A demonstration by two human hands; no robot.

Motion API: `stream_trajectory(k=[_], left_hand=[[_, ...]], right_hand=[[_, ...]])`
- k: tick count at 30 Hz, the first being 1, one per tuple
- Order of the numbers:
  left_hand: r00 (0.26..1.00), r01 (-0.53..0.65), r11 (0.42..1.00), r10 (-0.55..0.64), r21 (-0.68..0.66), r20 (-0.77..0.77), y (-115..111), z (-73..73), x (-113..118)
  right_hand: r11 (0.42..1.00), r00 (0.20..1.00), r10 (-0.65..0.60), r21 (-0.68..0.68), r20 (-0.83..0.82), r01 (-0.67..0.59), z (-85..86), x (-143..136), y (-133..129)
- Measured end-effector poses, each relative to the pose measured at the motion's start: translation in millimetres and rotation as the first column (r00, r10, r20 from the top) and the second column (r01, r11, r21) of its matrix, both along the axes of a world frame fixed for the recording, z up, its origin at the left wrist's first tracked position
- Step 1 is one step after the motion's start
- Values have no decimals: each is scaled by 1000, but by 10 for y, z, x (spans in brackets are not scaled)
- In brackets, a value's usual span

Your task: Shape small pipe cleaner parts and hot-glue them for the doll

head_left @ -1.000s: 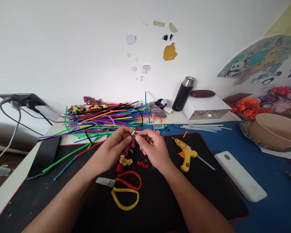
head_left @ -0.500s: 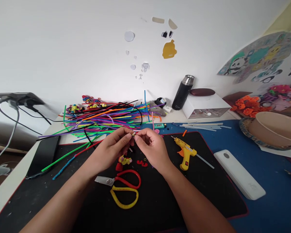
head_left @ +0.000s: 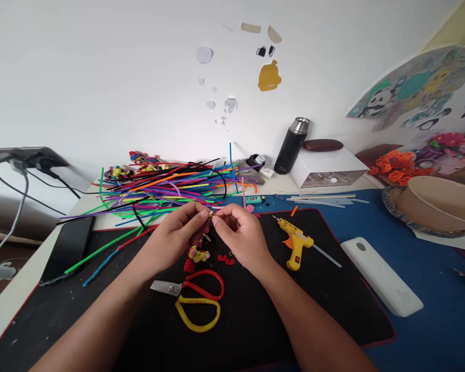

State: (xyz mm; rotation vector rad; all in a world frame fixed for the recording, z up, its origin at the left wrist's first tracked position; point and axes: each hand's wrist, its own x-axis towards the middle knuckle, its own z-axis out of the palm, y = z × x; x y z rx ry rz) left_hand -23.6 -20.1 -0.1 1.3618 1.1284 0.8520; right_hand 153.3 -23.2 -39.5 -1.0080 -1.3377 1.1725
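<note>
My left hand (head_left: pixel 184 227) and my right hand (head_left: pixel 241 231) meet over the black mat (head_left: pixel 251 315), fingertips almost touching. Both are closed in a pinch around a tiny yellowish piece (head_left: pixel 211 213), mostly hidden by the fingers. Just below them lies a small yellow and red fuzzy figure (head_left: pixel 199 254), with small red curled pieces (head_left: pixel 226 259) to its right. Scissors with one red and one yellow handle (head_left: pixel 199 326) rest nearer to me, blades pointing left.
A yellow glue gun (head_left: pixel 297 245) lies right of my hands, beside a white case (head_left: pixel 382 276). Behind are a pile of coloured pipe cleaners (head_left: pixel 170 188), a black flask (head_left: pixel 292 147) and a white box (head_left: pixel 329 168). A black phone (head_left: pixel 67 250) is at left.
The view has shifted slightly. Both hands stay together in nearly the same place, with small finger movements around the tiny piece.
</note>
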Motion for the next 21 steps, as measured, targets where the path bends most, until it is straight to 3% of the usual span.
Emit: stream_trajectory(k=[14, 21], left_hand=[[1000, -28, 1000, 28, -4, -2, 9, -15, 5], [989, -90, 990, 102, -106, 112, 4, 20, 15]], right_hand=[[1000, 1000, 13, -3, -1, -13, -5, -5, -8], [1000, 999, 29, 6, 17, -30, -17, 8, -5]])
